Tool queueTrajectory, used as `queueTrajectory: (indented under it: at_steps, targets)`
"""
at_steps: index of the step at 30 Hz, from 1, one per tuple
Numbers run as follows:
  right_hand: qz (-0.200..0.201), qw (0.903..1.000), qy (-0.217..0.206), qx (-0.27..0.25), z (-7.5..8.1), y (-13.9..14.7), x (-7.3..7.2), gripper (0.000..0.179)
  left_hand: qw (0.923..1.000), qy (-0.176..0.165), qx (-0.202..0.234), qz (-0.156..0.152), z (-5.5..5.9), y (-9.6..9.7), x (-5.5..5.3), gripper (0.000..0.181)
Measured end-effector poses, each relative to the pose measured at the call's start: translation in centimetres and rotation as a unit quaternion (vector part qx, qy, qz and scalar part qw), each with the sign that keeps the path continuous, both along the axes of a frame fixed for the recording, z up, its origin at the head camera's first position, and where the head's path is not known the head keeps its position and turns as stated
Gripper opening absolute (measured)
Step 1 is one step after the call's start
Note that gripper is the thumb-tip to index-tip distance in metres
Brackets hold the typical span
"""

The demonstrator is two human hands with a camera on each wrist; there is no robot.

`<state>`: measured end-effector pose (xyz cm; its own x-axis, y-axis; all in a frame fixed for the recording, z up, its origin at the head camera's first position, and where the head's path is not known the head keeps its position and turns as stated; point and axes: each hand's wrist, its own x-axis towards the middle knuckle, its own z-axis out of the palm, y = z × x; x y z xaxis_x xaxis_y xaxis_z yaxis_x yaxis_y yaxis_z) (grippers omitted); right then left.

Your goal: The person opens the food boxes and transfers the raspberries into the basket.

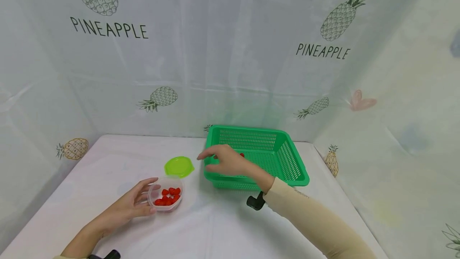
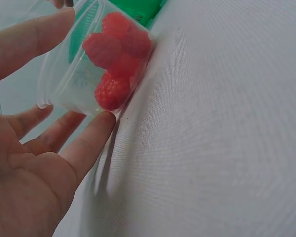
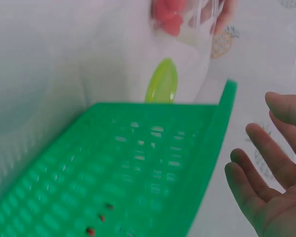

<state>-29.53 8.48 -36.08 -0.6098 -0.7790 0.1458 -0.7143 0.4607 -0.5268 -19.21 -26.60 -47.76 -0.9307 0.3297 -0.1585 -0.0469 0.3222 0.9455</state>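
My left hand (image 1: pixel 131 203) holds a clear plastic container (image 1: pixel 153 190) at its left side, with the thumb on one side and the fingers on the other. Several red raspberries (image 2: pixel 112 91) lie at the bottom of this container. Over the left rim of a green basket (image 1: pixel 287 159) hovers my right hand (image 1: pixel 226 160), its fingers spread apart and nothing between them. In the right wrist view, that hand (image 3: pixel 274 182) is clear of the basket wall. A red raspberry (image 1: pixel 242 155) shows inside the basket, partly hidden behind the hand.
A lime-green lid (image 1: pixel 179 167) lies on the white-covered table (image 1: pixel 201 227), just behind the container and left of the basket. Behind the table hangs a pale curtain (image 1: pixel 230 71) printed with pineapples.
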Motion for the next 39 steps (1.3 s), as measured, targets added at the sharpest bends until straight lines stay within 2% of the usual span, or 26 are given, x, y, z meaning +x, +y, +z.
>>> queueTrajectory:
  at_steps: [11,20,27,33,39]
  targets:
    - [0.032,0.9995,0.000,0.000,-1.2,-3.5,1.3,0.034,1.0000,-0.001,0.001,0.003,-0.2,-0.2,0.1,0.092]
    - [0.069,0.9975,0.005,0.013,-2.4,-6.9,2.0,0.033,0.9998,0.000,0.017,-0.008,-0.3,-0.5,0.3,0.090]
    - [0.067,0.9970,-0.004,0.039,-3.5,-8.7,2.7,0.030,0.9998,0.005,0.016,-0.014,-0.3,-0.6,0.2,0.091]
    - [0.076,0.9960,-0.018,0.042,-5.2,-9.6,2.6,0.029,0.9996,0.003,0.022,-0.016,-0.2,-0.5,0.2,0.091]
    - [0.072,0.9965,-0.008,0.042,-6.0,-10.1,2.5,0.028,0.9996,0.002,0.021,-0.018,-0.3,-0.5,0.1,0.091]
